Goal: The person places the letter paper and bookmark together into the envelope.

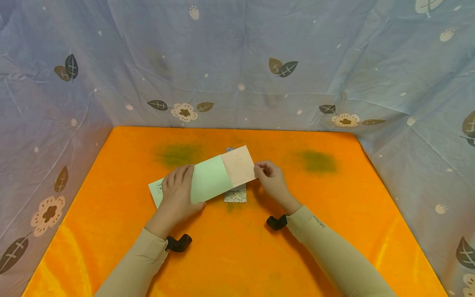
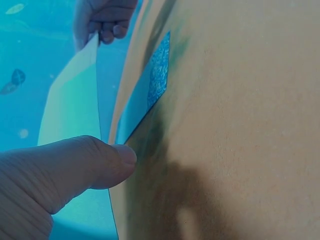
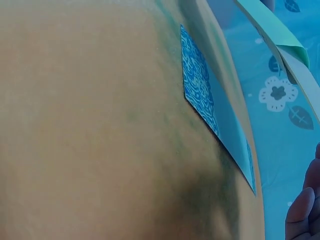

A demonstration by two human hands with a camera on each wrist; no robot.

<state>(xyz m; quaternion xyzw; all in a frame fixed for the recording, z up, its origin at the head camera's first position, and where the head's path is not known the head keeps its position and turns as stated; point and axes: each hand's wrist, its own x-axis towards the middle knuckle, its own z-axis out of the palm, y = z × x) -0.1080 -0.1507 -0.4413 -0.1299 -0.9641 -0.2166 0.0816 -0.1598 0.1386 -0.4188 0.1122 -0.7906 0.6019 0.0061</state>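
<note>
Above the middle of the table, a long green paper piece is held at a slant, with a pale pinkish section at its right end. My left hand grips the green part, partly covering a small printed box at the left end. In the left wrist view its thumb lies across the paper. My right hand pinches the pale end by its right edge. The right wrist view shows the green edge standing up off the pale strip. Below lies a flat rectangle with patterned ends, its middle hidden in the head view.
An orange cloth covers the table, with dark greenish patches at the back left and back right. Grey-blue curtains with leaves and flowers surround it on three sides. A black wrist fitting sits by each sleeve cuff.
</note>
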